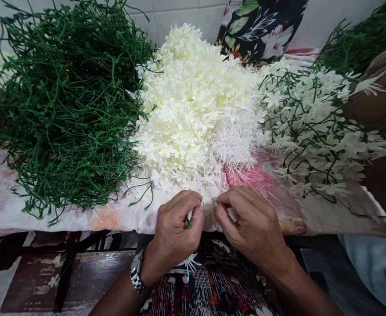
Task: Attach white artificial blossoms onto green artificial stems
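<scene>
My left hand (178, 226) is closed in a pinch on a green plastic flower stem (188, 222), most of which the fingers hide. Below that hand a white flower (190, 263) with thin petals hangs out. A small pale tip shows between the thumb and forefinger. Close by, my right hand (250, 217) is also pinched, its fingertips a short gap from the left ones; what they hold is too small to tell. Just beyond both hands rises a heap of cream artificial blossoms (182, 105), with white stringy stamens (237, 142) at its right side.
At the left is a large pile of green stems (70, 105). White flowers on stems (321, 127) lie at the right, beside a cardboard box (377, 96). A floral cloth (103, 217) covers the table. Behind stands a dark flowered fabric item (261, 30) near the tiled wall.
</scene>
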Action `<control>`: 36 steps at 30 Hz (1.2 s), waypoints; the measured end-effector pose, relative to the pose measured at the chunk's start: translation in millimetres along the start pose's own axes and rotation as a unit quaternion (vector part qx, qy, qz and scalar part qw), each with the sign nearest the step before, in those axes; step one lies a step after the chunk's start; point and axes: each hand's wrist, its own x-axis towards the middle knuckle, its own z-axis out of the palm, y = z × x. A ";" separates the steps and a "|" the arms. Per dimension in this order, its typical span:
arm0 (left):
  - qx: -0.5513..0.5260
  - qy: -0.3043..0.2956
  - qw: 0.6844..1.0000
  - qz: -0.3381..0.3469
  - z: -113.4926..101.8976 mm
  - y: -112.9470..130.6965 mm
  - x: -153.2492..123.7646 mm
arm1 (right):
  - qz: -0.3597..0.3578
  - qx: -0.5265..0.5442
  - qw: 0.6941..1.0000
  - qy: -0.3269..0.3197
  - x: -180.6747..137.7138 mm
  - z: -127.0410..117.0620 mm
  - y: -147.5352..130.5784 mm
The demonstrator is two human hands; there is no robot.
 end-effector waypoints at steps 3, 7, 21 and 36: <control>-0.003 -0.004 1.000 0.000 0.2 0.2 -0.4 | 0.003 -0.008 1.000 -0.010 -0.9 0.1 -0.5; 0.009 -0.007 1.000 0.011 0.8 -0.1 -0.7 | 0.007 -0.018 1.000 -0.016 -2.5 2.0 -1.8; -0.099 -0.028 0.993 -0.057 -0.9 1.3 4.8 | 0.034 0.090 0.995 0.005 -3.8 5.1 -6.6; -0.170 -0.019 0.978 -0.120 0.2 -0.7 4.3 | -0.013 0.040 0.998 0.045 -6.9 14.0 -9.3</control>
